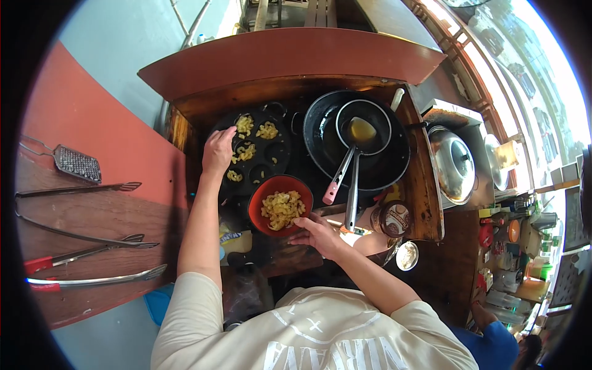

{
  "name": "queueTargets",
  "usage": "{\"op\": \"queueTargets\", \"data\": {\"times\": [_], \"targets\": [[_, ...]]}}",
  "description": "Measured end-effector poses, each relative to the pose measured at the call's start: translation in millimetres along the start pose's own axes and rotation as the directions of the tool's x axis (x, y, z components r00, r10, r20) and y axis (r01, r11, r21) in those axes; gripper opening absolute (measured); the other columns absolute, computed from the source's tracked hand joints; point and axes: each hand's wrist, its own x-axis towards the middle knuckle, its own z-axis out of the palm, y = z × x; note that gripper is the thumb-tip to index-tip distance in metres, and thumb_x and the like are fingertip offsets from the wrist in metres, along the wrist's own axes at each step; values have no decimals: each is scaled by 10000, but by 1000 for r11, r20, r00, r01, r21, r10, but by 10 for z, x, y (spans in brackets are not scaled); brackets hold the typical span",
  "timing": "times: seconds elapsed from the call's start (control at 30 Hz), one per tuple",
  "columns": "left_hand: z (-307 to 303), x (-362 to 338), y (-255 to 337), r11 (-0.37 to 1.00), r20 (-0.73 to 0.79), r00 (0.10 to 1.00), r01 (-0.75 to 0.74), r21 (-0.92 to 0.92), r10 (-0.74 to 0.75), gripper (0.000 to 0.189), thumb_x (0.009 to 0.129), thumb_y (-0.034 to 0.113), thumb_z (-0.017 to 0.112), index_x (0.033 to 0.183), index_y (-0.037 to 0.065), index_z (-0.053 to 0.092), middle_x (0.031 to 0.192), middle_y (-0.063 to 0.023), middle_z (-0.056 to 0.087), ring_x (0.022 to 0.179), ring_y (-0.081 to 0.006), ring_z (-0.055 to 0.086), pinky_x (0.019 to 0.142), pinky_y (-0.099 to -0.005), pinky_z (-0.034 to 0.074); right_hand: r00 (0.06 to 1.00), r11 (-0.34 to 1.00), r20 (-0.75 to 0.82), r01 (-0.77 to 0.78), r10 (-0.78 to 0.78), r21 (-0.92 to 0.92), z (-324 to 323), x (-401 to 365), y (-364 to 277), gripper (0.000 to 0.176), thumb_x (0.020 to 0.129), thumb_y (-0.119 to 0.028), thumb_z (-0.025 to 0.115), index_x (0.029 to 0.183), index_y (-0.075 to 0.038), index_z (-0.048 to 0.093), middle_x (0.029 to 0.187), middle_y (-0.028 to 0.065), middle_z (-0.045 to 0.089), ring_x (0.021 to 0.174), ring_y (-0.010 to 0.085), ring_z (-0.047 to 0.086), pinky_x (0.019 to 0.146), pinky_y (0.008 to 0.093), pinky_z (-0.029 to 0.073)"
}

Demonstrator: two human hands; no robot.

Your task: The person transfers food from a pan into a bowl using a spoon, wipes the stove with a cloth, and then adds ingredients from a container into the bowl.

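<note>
My right hand (317, 235) grips the rim of a red bowl (254, 208) with a dark outside, thumb over the edge. Chopped yellow food pieces (283, 209) lie in that bowl. Above the left side of a round black pan (282, 148) with several hollows is my left hand (219, 151), its fingers drawn together. Whatever may be between those fingertips is hidden. Small heaps of the same yellow pieces (267, 130) sit in several of the pan's hollows, and a few bits lie between them. The bowl is held at the pan's near edge.
Right of the pan stands a large black wok (317, 157) holding a strainer (390, 132) and a ladle (353, 191). Tongs (92, 254) and a grater (77, 163) hang at the left board. A brown-lidded jar (393, 219) and a domed metal lid (453, 165) are at right. Another person's arm (484, 317) shows lower right.
</note>
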Motion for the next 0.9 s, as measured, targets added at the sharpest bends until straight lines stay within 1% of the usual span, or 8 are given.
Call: {"op": "queueTargets", "data": {"times": [0.13, 0.23, 0.37, 0.4, 0.47, 0.6, 0.7, 0.9], "targets": [[-6, -27, 30, 998, -64, 997, 31, -53, -34, 179, 907, 32, 600, 1060, 7, 691, 940, -168, 716, 868, -353, 679, 775, -428, 549, 999, 1000, -28, 24, -24, -9, -23, -14, -38, 474, 944, -255, 633, 1265, 27, 428, 1120, 159, 615, 924, 237, 666, 864, 377, 583], [27, -1, -55, 952, -106, 950, 282, -122, -295, 193, 973, 123, 566, 1060, 25, 708, 857, -167, 713, 786, -307, 698, 717, -400, 545, 999, 1000, -36, 14, -14, 4, -61, 44, -52, 464, 947, -249, 631, 1272, 17, 433, 1125, 147, 608, 914, 227, 664, 861, 378, 585], [61, -64, -372, 562, 110, 678, 679, -473, -727, 238, 997, 173, 574, 1067, -20, 693, 704, -55, 659, 522, -81, 552, 491, -269, 454, 999, 999, -38, 40, -39, 22, -41, 110, -66, 462, 946, -241, 631, 1281, 29, 463, 1111, 142, 619, 910, 237, 670, 876, 387, 575], [60, -58, -351, 566, 119, 684, 677, -470, -719, 238, 997, 173, 574, 1067, -20, 693, 704, -55, 659, 522, -81, 552, 491, -269, 454, 998, 999, -39, 43, -42, 30, -6, 100, -92, 452, 947, -242, 630, 1273, 28, 471, 1104, 140, 620, 907, 234, 670, 872, 386, 575], [50, -51, -313, 269, 287, 547, 721, -638, -786, 234, 996, 162, 584, 1069, -44, 664, 699, -74, 648, 509, -83, 537, 441, -249, 420, 998, 998, -42, 52, -50, 42, 22, 115, -94, 442, 949, -243, 628, 1265, 27, 479, 1097, 137, 621, 904, 231, 669, 868, 385, 575], [119, -1, -350, -39, 407, 352, 714, -699, -843, 171, 987, 119, 584, 1029, -40, 630, 709, -108, 636, 486, -93, 515, 410, -234, 387, 998, 998, -44, 45, -43, 38, 57, 163, -84, 443, 951, -247, 625, 1266, 26, 474, 1088, 133, 618, 898, 237, 667, 862, 386, 578], [136, -21, -468, -179, 478, 270, 690, -702, -836, 140, 987, 102, 572, 1009, -29, 616, 727, -120, 633, 475, -99, 494, 410, -235, 374, 997, 996, -59, 57, -54, 63, 116, 186, -96, 460, 938, -252, 645, 1262, 24, 472, 1097, 131, 615, 871, 225, 665, 832, 369, 589], [-74, -95, -423, -218, 484, 272, 641, -736, -832, 167, 1007, 131, 550, 1039, -21, 611, 759, -118, 625, 493, -95, 469, 418, -231, 354, 991, 992, -103, 94, -85, 81, 226, 285, -150, 472, 925, -269, 663, 1242, 25, 474, 1151, 134, 595, 849, 211, 661, 800, 347, 600]]}}
